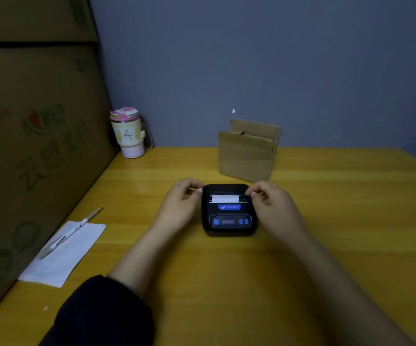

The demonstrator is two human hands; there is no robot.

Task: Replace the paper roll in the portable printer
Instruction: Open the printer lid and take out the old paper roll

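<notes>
I can't read any text here: the blue label on the portable printer carries pale marks too blurred to make out, the large characters on the cardboard box at the left are faint, and the dark scribble on the tumbler at the far left is illegible

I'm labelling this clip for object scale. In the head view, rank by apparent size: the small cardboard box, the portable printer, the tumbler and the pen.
1. small cardboard box, though it sits farthest back
2. portable printer
3. tumbler, close to the printer, so uncertain
4. pen, long but thin
</notes>
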